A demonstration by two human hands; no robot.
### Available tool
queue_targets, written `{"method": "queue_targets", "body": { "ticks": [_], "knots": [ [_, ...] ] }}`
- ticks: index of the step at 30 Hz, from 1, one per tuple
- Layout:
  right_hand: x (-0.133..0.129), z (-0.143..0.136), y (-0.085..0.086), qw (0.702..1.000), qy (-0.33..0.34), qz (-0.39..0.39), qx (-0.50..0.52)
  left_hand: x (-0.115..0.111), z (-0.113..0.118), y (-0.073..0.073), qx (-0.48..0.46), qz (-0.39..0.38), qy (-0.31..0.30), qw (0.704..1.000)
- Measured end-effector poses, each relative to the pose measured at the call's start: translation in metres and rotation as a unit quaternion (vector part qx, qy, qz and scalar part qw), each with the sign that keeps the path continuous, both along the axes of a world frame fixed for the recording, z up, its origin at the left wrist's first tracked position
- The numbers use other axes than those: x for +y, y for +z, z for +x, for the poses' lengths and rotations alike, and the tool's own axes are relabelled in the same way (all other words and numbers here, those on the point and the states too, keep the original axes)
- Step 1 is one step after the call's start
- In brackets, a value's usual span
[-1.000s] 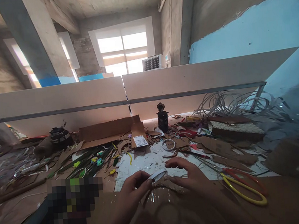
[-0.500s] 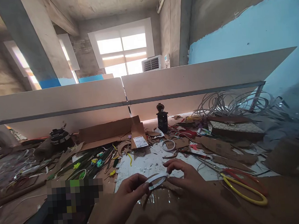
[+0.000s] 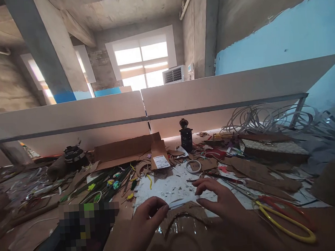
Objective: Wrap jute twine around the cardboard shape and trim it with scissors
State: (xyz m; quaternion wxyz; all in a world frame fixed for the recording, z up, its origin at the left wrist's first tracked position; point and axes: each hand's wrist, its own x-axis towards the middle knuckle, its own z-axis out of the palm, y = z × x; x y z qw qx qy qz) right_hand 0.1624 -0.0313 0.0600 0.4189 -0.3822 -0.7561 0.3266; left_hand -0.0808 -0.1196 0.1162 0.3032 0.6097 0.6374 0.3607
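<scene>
My left hand [image 3: 150,215] pinches a thin white ring [image 3: 178,203] between thumb and fingers. The ring now shows nearly edge-on, like a narrow strip, above the white sheet [image 3: 165,186]. To its right, my right hand [image 3: 219,198] has thumb and fingers apart, with nothing between them and a small gap to the ring. Below the hands lie a piece of brown cardboard [image 3: 187,213] and a dark, thin curved strand [image 3: 180,216]. A second white ring [image 3: 193,166] lies flat beyond the right hand.
Scissors with long yellow handles [image 3: 289,224] lie right of my right hand. Beyond stand a dark bottle [image 3: 186,139] with its lid up and a cardboard box [image 3: 126,152]. Flower stems [image 3: 114,185] lie left, a handbag [image 3: 273,149] and coiled tubing [image 3: 252,120] right.
My right hand has let go of the white ring and its fingers have spread. The ring, still in my left hand, has tipped from a visible loop to nearly edge-on.
</scene>
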Motion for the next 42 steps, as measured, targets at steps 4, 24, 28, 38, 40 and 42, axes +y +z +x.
{"method": "queue_targets", "body": {
  "ticks": [4,24,28,38,40,42],
  "knots": [
    [0.000,0.001,0.001,1.000,0.002,0.006,-0.010,-0.001,-0.001,-0.001,0.022,0.024,0.016,0.999],
    [-0.002,-0.003,-0.004,1.000,-0.014,0.021,-0.013,-0.003,-0.010,-0.011,0.079,0.064,0.033,0.994],
    [-0.001,-0.003,-0.006,0.999,-0.013,0.022,-0.029,-0.003,-0.010,-0.016,0.102,0.084,0.037,0.991],
    [-0.007,-0.015,0.001,0.999,0.016,0.021,-0.027,-0.009,0.002,-0.008,0.198,0.119,0.016,0.973],
    [-0.008,-0.017,0.001,0.999,0.019,0.018,-0.025,-0.010,0.005,-0.005,0.211,0.124,0.010,0.970],
    [-0.009,-0.020,0.002,0.999,0.017,0.018,-0.023,-0.010,0.008,-0.002,0.223,0.122,0.010,0.967]
  ]
}}
